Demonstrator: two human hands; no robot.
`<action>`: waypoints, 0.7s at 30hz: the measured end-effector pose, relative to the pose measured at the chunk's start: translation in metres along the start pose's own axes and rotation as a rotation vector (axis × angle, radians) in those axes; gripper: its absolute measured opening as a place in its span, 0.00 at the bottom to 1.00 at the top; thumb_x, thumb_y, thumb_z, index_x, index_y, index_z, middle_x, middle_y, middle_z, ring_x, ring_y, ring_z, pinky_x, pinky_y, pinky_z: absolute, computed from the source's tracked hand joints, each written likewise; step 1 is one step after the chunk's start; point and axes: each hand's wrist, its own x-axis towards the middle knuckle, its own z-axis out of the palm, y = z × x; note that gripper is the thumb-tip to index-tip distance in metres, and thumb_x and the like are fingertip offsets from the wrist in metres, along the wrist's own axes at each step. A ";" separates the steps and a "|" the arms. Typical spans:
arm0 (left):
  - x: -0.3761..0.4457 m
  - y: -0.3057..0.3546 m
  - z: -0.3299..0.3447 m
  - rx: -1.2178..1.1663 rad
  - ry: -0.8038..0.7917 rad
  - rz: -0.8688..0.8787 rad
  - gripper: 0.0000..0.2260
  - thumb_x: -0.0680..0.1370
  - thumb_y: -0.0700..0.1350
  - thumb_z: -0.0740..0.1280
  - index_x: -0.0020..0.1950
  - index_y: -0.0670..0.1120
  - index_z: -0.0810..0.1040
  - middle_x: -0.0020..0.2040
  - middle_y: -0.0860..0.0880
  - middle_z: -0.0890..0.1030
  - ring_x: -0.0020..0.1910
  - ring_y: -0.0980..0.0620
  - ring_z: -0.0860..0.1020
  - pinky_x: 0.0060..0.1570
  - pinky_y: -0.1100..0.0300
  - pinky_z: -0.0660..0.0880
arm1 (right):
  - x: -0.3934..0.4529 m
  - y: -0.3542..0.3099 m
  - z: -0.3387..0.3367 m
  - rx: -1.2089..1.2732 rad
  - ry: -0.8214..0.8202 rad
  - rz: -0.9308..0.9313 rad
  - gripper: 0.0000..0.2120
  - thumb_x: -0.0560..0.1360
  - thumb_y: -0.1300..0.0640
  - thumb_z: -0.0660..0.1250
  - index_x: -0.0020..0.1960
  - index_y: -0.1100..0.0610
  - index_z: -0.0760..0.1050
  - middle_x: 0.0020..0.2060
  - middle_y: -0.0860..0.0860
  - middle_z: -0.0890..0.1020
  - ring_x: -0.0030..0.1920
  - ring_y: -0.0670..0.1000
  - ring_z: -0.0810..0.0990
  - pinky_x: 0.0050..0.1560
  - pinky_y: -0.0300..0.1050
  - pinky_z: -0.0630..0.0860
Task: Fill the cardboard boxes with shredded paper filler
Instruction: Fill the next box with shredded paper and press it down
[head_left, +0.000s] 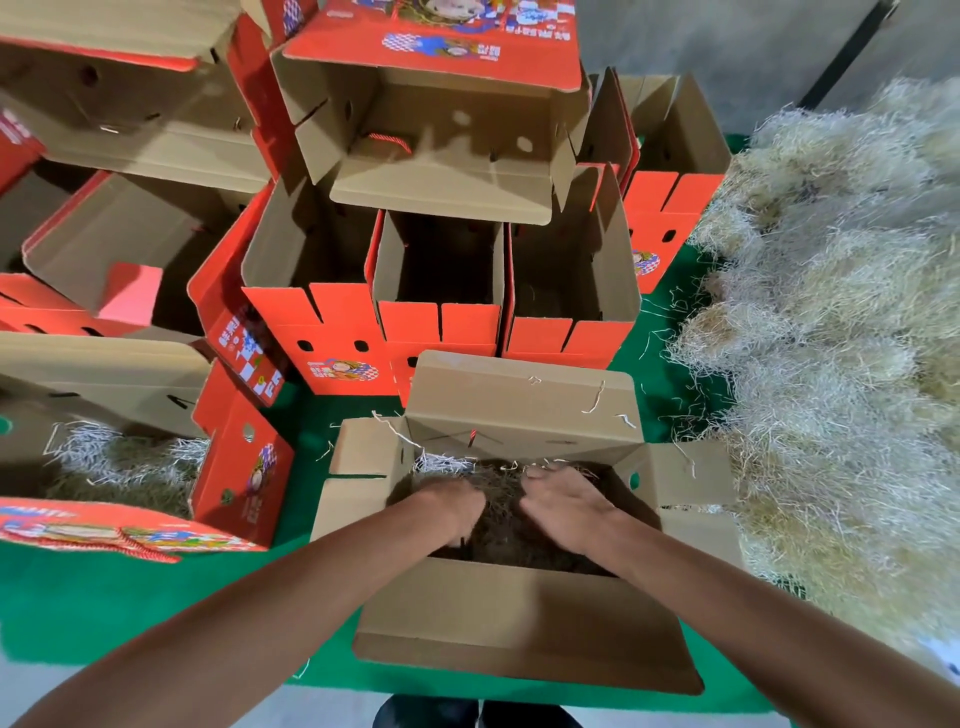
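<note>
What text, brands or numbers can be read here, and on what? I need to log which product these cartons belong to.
None can be read.
Lid of the top stacked box: printed characters beside a cartoon figure, too blurred.
Red box side: vertical characters, too blurred.
Lower-left lid: colourful print, too blurred.
No numbers visible.

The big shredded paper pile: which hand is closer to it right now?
Right. The right hand is in the open box on the side toward the shredded paper pile; the left hand is on the far side.
</note>
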 end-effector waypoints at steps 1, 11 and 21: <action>0.002 0.000 0.004 0.027 -0.052 0.006 0.13 0.76 0.35 0.69 0.60 0.37 0.80 0.65 0.39 0.77 0.65 0.41 0.75 0.64 0.47 0.73 | -0.005 0.001 0.004 0.081 -0.049 -0.008 0.10 0.80 0.62 0.61 0.57 0.59 0.80 0.55 0.60 0.80 0.59 0.60 0.77 0.59 0.53 0.73; 0.003 -0.007 0.002 -0.140 0.089 0.020 0.07 0.73 0.41 0.67 0.50 0.43 0.75 0.54 0.41 0.78 0.48 0.44 0.77 0.47 0.54 0.76 | -0.010 0.002 -0.007 0.025 -0.214 0.118 0.09 0.74 0.62 0.64 0.52 0.59 0.80 0.52 0.57 0.83 0.54 0.58 0.82 0.50 0.48 0.76; 0.017 -0.010 0.013 0.062 -0.018 -0.020 0.23 0.77 0.40 0.69 0.72 0.42 0.71 0.80 0.40 0.55 0.78 0.38 0.54 0.76 0.45 0.56 | -0.002 0.012 0.013 -0.037 -0.381 0.329 0.33 0.79 0.62 0.64 0.80 0.61 0.55 0.78 0.59 0.59 0.71 0.66 0.69 0.66 0.60 0.72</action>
